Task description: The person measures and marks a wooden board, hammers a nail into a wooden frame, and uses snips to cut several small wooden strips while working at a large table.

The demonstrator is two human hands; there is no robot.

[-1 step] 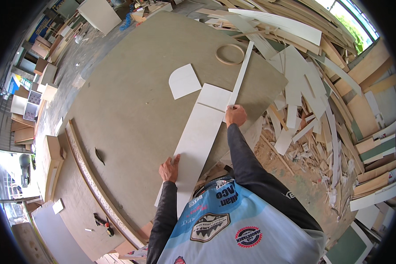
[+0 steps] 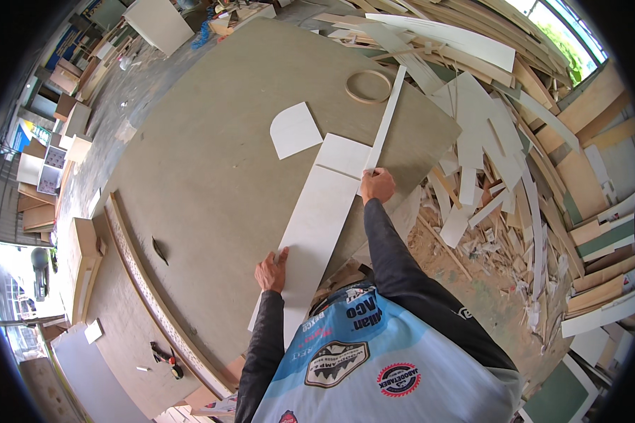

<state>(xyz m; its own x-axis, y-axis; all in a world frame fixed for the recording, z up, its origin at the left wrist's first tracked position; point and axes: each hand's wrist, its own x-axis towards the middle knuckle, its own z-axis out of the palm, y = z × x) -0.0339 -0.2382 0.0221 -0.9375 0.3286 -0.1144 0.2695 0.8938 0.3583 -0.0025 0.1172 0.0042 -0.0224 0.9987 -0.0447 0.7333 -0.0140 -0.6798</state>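
Observation:
A long white board [image 2: 316, 218] lies slanted across the large brown-grey tabletop [image 2: 212, 141], its near end against my body. A dark line crosses it near the far end, with a short white piece [image 2: 346, 151] beyond. My left hand [image 2: 271, 271] grips the board's left edge, fingertips on top. At the right edge my right hand [image 2: 378, 185] is closed round the near end of a narrow white strip [image 2: 386, 123], which points away from me. What its fingers cover is hidden. A white panel with one rounded corner [image 2: 295, 131] lies left of the far end.
A tan ring [image 2: 369, 87] lies by the strip's far end. Wood and white board offcuts [image 2: 483, 134] are heaped on the right. On the left are a long wooden rail [image 2: 155, 289], a small dark object [image 2: 159, 249] and a hand tool [image 2: 166, 359], possibly pliers.

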